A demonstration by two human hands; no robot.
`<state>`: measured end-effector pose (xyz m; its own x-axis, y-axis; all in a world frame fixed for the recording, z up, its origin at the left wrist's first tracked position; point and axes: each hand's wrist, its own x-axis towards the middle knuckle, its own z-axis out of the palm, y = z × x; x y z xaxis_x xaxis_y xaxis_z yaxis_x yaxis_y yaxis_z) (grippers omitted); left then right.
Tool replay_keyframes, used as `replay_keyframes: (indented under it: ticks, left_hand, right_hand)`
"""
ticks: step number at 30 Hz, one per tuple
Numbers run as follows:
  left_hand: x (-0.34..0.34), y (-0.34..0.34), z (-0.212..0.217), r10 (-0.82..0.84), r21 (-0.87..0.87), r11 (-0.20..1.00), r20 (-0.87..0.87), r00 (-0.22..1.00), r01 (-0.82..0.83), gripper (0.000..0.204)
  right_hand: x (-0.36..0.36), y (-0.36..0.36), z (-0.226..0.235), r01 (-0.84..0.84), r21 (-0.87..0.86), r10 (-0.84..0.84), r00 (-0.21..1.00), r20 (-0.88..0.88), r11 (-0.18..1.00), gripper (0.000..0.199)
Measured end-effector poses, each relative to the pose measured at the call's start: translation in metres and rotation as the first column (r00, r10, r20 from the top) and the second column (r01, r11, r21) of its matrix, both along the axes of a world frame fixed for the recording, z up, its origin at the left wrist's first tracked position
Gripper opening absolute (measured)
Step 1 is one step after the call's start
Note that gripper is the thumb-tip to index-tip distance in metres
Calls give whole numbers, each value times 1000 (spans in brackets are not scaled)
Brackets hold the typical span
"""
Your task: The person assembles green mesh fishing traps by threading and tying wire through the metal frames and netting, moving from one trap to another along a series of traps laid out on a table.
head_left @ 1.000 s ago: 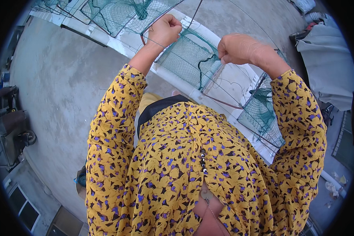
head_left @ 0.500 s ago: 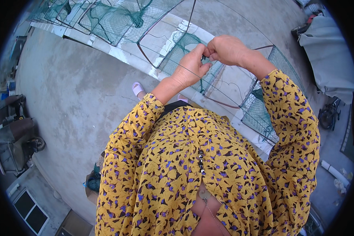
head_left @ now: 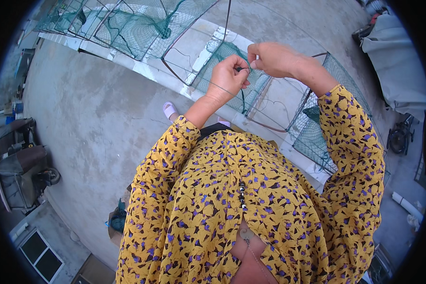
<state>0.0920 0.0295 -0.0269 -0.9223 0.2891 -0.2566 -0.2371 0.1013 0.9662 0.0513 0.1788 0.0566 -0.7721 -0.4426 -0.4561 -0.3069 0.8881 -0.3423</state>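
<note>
Both arms are raised in front of the body, bent at the elbows and sleeved to the wrists. The left hand (head_left: 228, 78) is curled into a loose fist, knuckles upward. The right hand (head_left: 273, 59) is held just beside it, fingers pinched together, the fingertips of the two hands nearly touching.

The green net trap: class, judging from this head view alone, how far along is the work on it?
Done: green netting already covers the far frames. In hand: the left hand and right hand pinch a thin cord together over the wire frame. Left: the panels near the hands look open, without netting.
</note>
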Motion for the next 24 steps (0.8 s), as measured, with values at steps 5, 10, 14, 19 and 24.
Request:
replay_keyframes:
  ticks: [5, 10, 14, 19, 24]
  left_hand:
    - [-3, -9, 1, 23, 14, 1000, 23, 999, -23, 8]
    - [-4, -8, -1, -3, 53, 999, 46, 999, 0, 7]
    - [-5, -11, -2, -1, 26, 1000, 51, 999, 0, 7]
    - [-3, -23, -1, 64, 27, 997, 164, 984, -70, 7]
    - [-6, -13, -4, 28, 128, 990, 216, 976, -56, 8]
  right_hand:
    - [7, -7, 51, -171, 291, 36, 908, 418, 941, 25]
    - [25, 15, 33, -128, -164, 199, 798, 569, 978, 22]
    - [17, 17, 59, 289, -405, -37, 850, 526, 867, 20]
    - [-24, 24, 100, 505, -737, -34, 834, 551, 450, 30]
    - [-35, 42, 138, 471, -879, -254, 844, 473, -75, 17]
